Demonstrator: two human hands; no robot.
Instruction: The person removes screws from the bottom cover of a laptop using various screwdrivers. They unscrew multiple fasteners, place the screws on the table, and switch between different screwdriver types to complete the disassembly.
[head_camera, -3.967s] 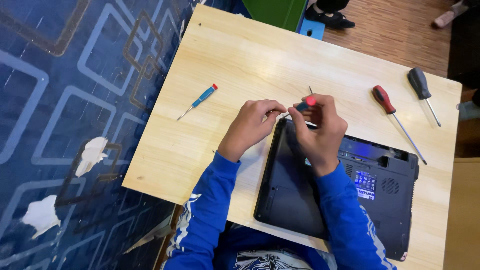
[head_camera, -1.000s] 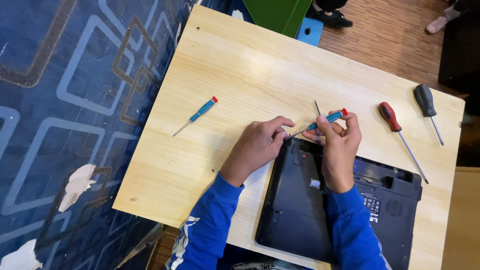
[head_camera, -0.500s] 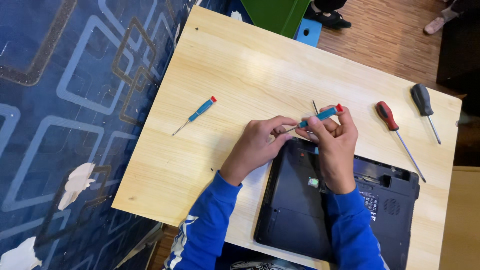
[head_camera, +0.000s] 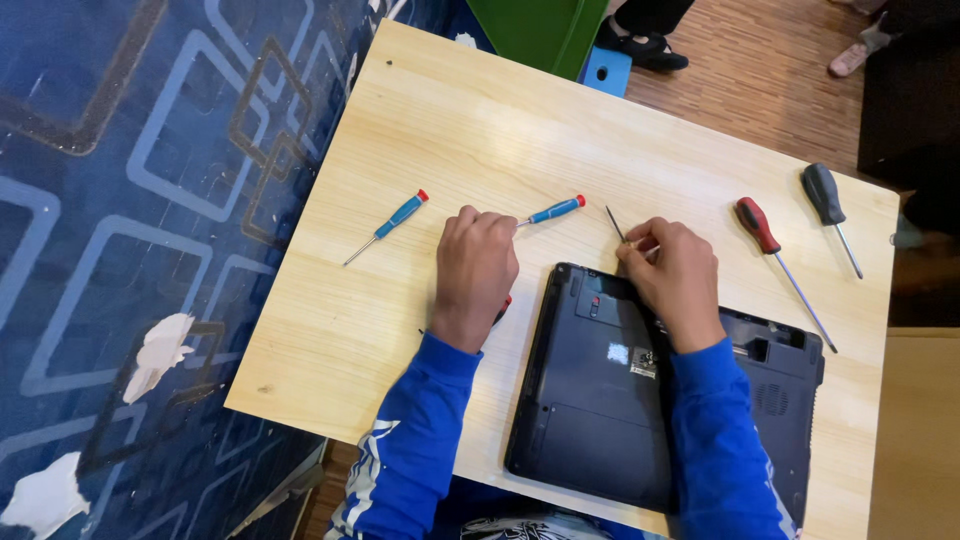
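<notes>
Your left hand (head_camera: 474, 272) rests curled on the table (head_camera: 480, 130), covering a red-tipped tool, touching the small blue screwdriver (head_camera: 550, 211). Your right hand (head_camera: 672, 278) pinches a thin metal pick (head_camera: 614, 222) at the upturned laptop (head_camera: 600, 390) corner. Its base cover remains fitted; opening appears barely begun.

A small blue screwdriver (head_camera: 549, 211) with red cap lies flat just beyond the upturned black laptop (head_camera: 600, 400).

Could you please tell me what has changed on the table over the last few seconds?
The small blue screwdriver left the right hand and now lies by the left hand. The right hand now pinches a thin metal tool. The laptop and other screwdrivers stayed put.
</notes>
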